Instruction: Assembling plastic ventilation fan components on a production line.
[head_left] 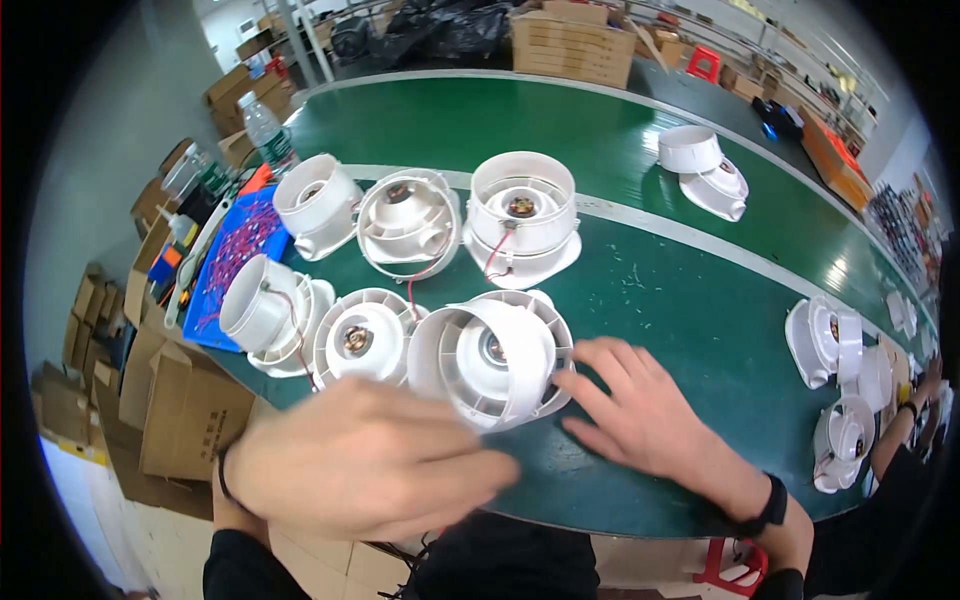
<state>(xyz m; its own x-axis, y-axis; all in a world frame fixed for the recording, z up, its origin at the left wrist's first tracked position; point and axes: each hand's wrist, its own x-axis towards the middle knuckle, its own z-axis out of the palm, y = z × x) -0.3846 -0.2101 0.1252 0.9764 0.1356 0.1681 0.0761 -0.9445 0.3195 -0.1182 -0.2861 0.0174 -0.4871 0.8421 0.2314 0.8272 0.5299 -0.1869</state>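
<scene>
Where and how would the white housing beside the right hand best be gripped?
I'd grip the white housing by the thin wall of its raised ring, coming from the right, pinching it inside and out. The ring's mouth is open, so its wall can likely be pinched. The right hand is at that side; a neighbouring housing crowds the left.

Two rows of housings [520,235] on a table [640,290].
The front row is set between the back row and the left hand [375,460]; its rightmost housing is flanked on the right by the right hand [640,410]. Left of the rows a tray [235,235] is placed, with a bottle [268,135] behind it. More housings are spread along the table's right. Behind, a box [572,50] is stood on a bench [668,100].
</scene>
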